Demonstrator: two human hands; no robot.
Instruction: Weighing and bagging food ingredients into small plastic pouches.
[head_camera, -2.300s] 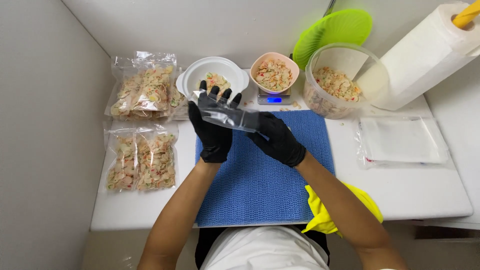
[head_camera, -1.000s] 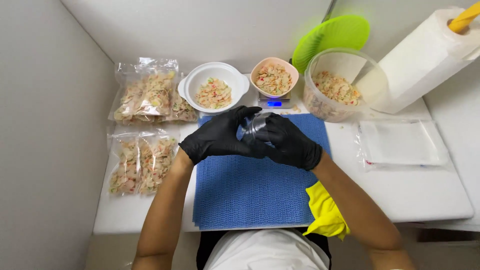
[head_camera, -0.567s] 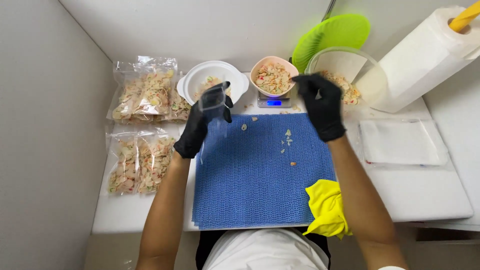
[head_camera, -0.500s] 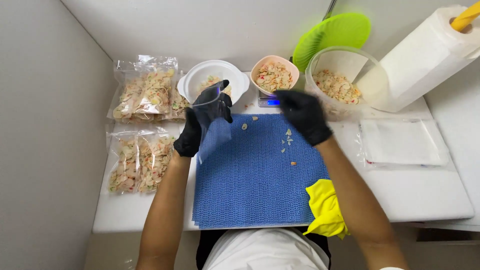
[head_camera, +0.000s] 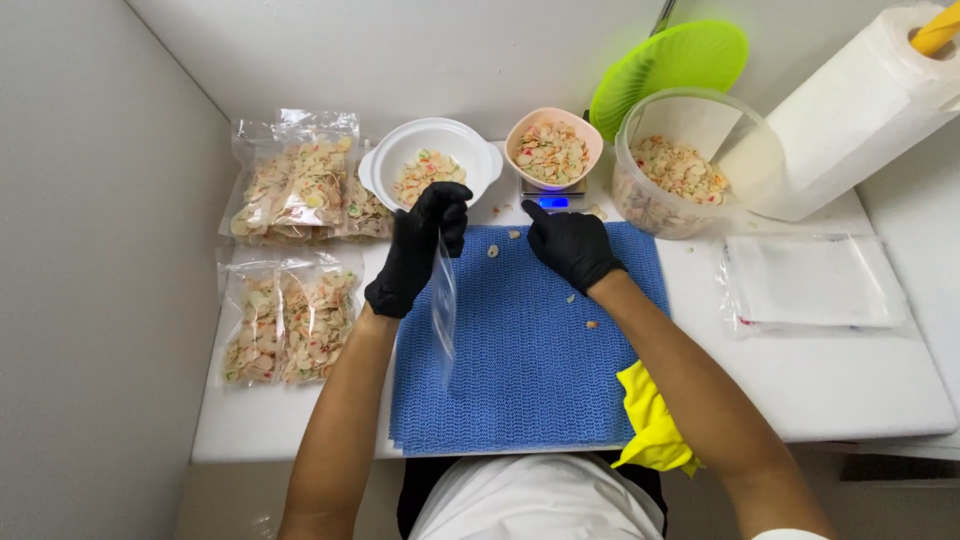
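Note:
My left hand (head_camera: 414, 252), in a black glove, pinches the top of an empty clear plastic bag (head_camera: 443, 312) that hangs edge-on over the blue mesh mat (head_camera: 530, 385). My right hand (head_camera: 570, 245), also gloved, holds nothing; it is low over the mat's far edge, with its index finger stretched toward the small scale (head_camera: 551, 200). A few loose snack pieces (head_camera: 590, 324) lie scattered on the mat near it. A pink bowl (head_camera: 553, 150) of the mixed snack stands on the scale. A white bowl (head_camera: 431, 165) with some snack in it is just beyond my left hand.
Filled snack bags lie at the left in a far pile (head_camera: 296, 180) and a near pile (head_camera: 285, 320). A large clear tub (head_camera: 690, 165), a green lid (head_camera: 670, 62) and a paper towel roll (head_camera: 850, 110) stand at the back right. Empty bags (head_camera: 810, 285) lie right; a yellow cloth (head_camera: 650, 428) hangs near.
Both hands held the bag together; now only the left holds it. Snack pieces have spilled onto the mat. My right hand reached up toward the tub, then came down to the mat.

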